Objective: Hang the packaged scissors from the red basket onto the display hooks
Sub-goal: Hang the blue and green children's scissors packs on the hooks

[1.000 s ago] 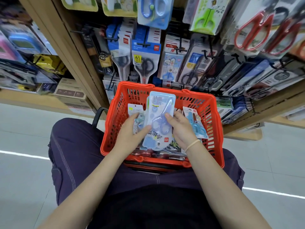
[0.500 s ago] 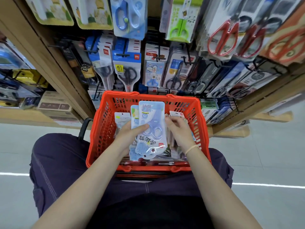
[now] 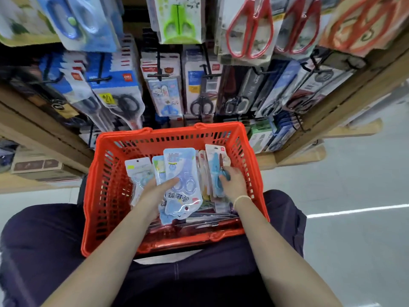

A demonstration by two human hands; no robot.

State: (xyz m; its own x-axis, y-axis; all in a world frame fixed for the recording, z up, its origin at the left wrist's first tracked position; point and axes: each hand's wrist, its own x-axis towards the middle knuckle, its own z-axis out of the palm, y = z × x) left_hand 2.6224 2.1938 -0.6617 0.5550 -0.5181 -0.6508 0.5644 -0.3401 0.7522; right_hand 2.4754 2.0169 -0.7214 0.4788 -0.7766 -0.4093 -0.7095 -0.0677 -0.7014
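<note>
Inside red basket (image 3: pixel 106 191), both hands (image 3: pixel 155 191) grip scissor packs (image 3: pixel 181 180).

Pale grey floor (image 3: pixel 358 229) crossed by a white line (image 3: pixel 363 209); wooden shelving frame (image 3: pixel 345 100) ahead, with cardboard boxes (image 3: pixel 37 167) on the low shelf at left.

Red basket (image 3: pixel 104 196) resting on the person's lap (image 3: pixel 44 240), packaged scissors (image 3: pixel 181 180) standing inside it

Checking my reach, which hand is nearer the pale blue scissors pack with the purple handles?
Left. The left hand holds that pack; the right hand is off to its right, on a teal-handled pack.
</note>
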